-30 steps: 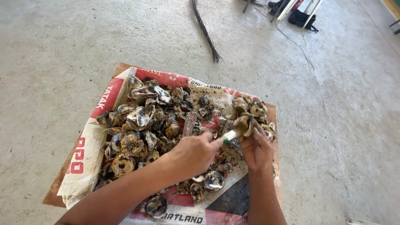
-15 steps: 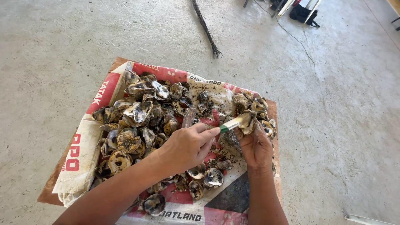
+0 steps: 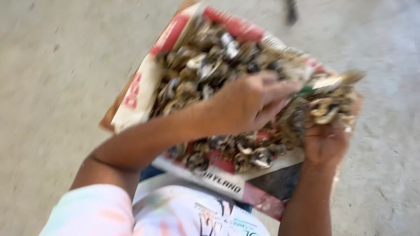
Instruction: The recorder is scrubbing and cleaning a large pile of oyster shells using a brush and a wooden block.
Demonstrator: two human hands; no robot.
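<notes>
Head view, strongly motion-blurred. Your left hand [image 3: 249, 105] crosses in front of you from the lower left, forearm bare, fingers curled closed around the handle end of a narrow tool [image 3: 326, 83]. The tool shows a green section just beside your fingertips and a pale, blade-like part that points to the right. The blur hides its exact form.

Your right hand [image 3: 326, 142] comes up from the lower right, palm toward you, fingers wrapped around a rough, dark oyster shell [image 3: 297, 120]. The shell sits just below the tool and between your two hands; whether the tool touches the shell cannot be told.

Both hands hover over a pile of oyster shells [image 3: 205, 65], grey-brown with pale, shiny inner faces. The pile lies on a white sack with red printed bands [image 3: 140, 96], which is spread flat over a brown board [image 3: 114, 114]. A few loose shells [image 3: 258, 155] lie at the near edge of the sack, directly under your left wrist.

The board rests on a pale concrete floor [image 3: 57, 78]. A dark, thin object [image 3: 291, 11] lies on the floor beyond the sack, at the top edge of the view; too blurred to identify. Your light-coloured sleeve and shirt [image 3: 144, 214] fill the lower left corner.
</notes>
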